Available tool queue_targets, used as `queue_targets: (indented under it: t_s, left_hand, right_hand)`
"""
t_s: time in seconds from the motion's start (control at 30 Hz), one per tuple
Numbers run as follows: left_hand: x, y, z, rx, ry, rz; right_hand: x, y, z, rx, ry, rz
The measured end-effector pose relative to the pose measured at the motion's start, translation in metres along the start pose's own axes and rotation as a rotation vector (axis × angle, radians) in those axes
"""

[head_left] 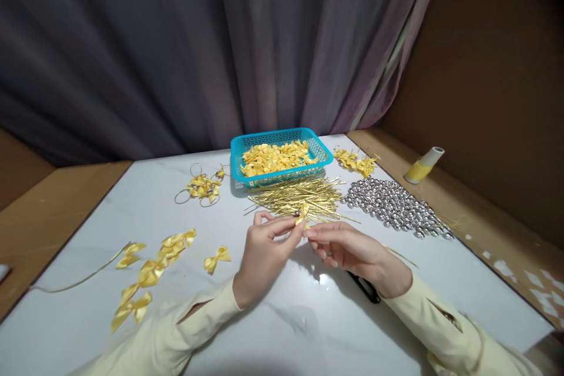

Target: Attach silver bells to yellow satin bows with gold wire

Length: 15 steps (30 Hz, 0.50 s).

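My left hand (pixel 264 249) pinches a small yellow ribbon bow (pixel 302 213) between thumb and forefinger, just above the white table (pixel 308 329). My right hand (pixel 352 249) meets it from the right, fingertips closed at the bow's lower edge; I cannot make out what they hold. Right behind both hands lies a pile of thin gold wire ties (pixel 304 195). A heap of silver beads (pixel 394 207) spreads to the right of the ties.
A teal basket (pixel 324 153) full of yellow bows stands at the back. Finished bows with loops lie at the back left (pixel 203 188) and back right (pixel 355 161). Loose bows (pixel 150 273) lie at the left. A dark object (pixel 365 288) lies under my right wrist. A yellow-and-white spool (pixel 423 165) rests on the wooden ledge.
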State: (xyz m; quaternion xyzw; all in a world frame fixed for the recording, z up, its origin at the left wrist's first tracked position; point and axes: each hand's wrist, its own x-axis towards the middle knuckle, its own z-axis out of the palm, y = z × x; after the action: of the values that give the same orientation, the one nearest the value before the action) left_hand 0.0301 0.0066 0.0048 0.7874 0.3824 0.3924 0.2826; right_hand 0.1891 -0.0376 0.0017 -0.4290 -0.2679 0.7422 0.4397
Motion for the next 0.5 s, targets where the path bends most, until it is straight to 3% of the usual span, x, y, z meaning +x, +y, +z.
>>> queue_targets:
  t_s: [0.2, 0.5]
  left_hand:
    - [0.000, -0.006, 0.002, 0.031, 0.014, 0.013]
    - [0.001, -0.004, 0.002, 0.054, 0.010, -0.032]
  right_hand:
    - [0.000, 0.007, 0.005, -0.074, 0.103, -0.144]
    - [-0.001, 0.017, 0.016, -0.251, 0.396, -0.333]
